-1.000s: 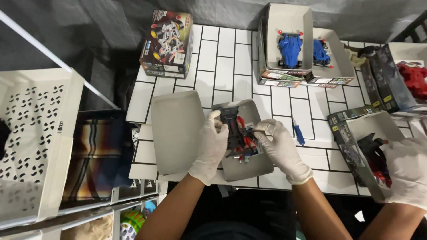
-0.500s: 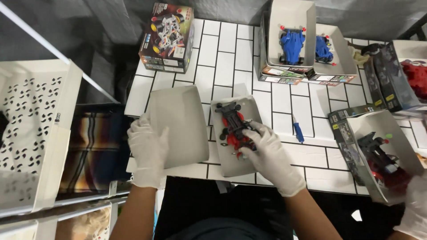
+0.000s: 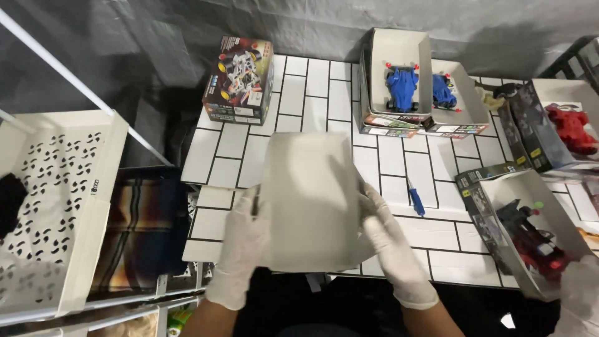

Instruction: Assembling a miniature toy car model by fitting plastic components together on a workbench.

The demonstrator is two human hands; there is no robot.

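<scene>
The white tiled table (image 3: 312,93) fills the middle of the view; its near edge runs just under both hands, its left edge drops to dark floor, and its right end is cut off by the frame. Bare tiles lie open between the sealed toy box (image 3: 239,78) at the back left and the open cartons at the back right. Left of the table a perforated white crate (image 3: 56,206) stands, partly out of frame, with a striped cloth (image 3: 146,231) between it and the table.

The grey box lid (image 3: 312,200) is held up over the near middle of the table, blurred, and it hides whatever lies beneath it. The left hand (image 3: 242,256), gloved in white, grips the lid's left edge with fingers curled on it; the right hand (image 3: 390,240), also gloved, clasps the right edge. Fingertips behind the lid are hidden.

At the back, an open carton with a blue toy car (image 3: 401,84) sits beside a second blue car (image 3: 444,92). On the right, an open box with a dark red car (image 3: 530,240) lies near, and another red car (image 3: 571,128) is behind it. A small blue screwdriver (image 3: 415,200) lies on the tiles just right of the right hand. A blurred gloved shape at the lower right corner is hard to make out.
</scene>
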